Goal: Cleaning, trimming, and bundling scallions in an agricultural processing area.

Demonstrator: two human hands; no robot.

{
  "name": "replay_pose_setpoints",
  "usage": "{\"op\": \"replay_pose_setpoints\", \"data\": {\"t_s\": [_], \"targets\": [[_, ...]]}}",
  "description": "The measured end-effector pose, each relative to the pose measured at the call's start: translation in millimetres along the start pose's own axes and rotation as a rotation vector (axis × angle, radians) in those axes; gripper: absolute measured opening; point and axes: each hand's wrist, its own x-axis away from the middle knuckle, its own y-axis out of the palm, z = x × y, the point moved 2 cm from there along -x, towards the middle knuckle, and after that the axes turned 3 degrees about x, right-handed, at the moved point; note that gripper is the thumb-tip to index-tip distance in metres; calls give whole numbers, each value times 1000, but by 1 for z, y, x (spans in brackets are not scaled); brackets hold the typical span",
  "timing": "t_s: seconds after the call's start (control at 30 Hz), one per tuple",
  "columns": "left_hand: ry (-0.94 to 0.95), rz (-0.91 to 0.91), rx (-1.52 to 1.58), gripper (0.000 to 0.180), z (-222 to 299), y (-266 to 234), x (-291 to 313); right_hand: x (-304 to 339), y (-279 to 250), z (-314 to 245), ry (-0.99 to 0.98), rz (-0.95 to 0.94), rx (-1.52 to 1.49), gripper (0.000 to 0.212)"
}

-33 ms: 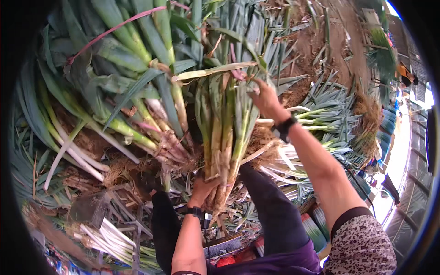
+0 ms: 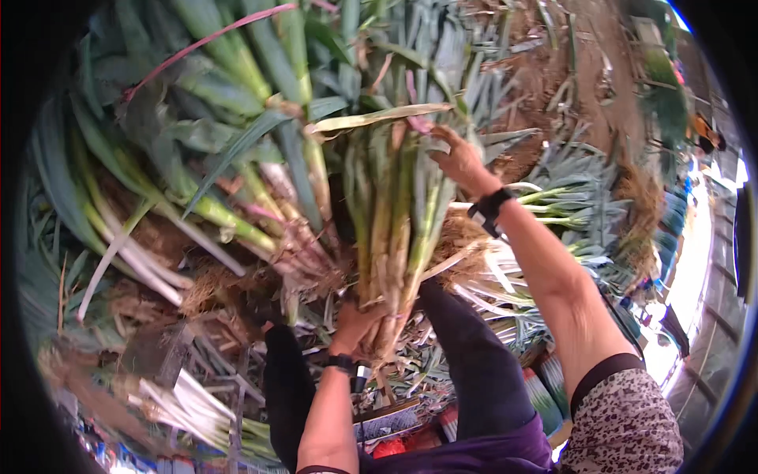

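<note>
A bundle of leeks (image 2: 385, 213) stands upright in front of me, its root end toward me and its green leaves pointing away. Low on the stalks, near the roots, my left hand (image 2: 357, 325) is wrapped round the bundle. My right hand (image 2: 464, 164) is at the upper right side of the same bundle, its fingers apart, close to a pink tie (image 2: 420, 125) round the stalks. Whether a fingertip touches that tie is hard to see. A dry yellowish leaf (image 2: 379, 118) lies across the bundle's top.
To the left lies a large heap of leeks (image 2: 237, 201) with a pink band (image 2: 209, 39). More leeks (image 2: 564, 201) are piled at the right. Peeled white leeks (image 2: 193, 411) lie at lower left. My dark-trousered legs (image 2: 466, 359) flank cut leaf scraps.
The view has shifted slightly. My right hand's fingers look a little more spread beside the pink tie; the left hand keeps its grip.
</note>
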Motion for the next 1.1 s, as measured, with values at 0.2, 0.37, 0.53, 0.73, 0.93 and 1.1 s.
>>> {"op": "replay_pose_setpoints", "data": {"t_s": [0.2, 0.37, 0.53, 0.73, 0.93, 1.1], "targets": [[196, -30, -152, 53, 19, 13, 20, -5, 17, -17, 339, -243, 61, 31], [372, 112, -322, 55, 0, 1, 33, 73, -30, -98, 288, -459, -230, 38], [106, -20, -47, 39, 10, 13, 34, 47, -26, -53, -104, -340, 182, 54], [87, -27, -177, 48, 25, 8, 18, -19, 6, 4, 244, -85, 113, 59], [180, 148, -360, 56, -24, -22, 5, -12, 45, -8, -9, -378, 202, 25], [-1, 80, -374, 69, -16, -19, 56, 45, -6, -45, 354, -123, -8, 32]]}}
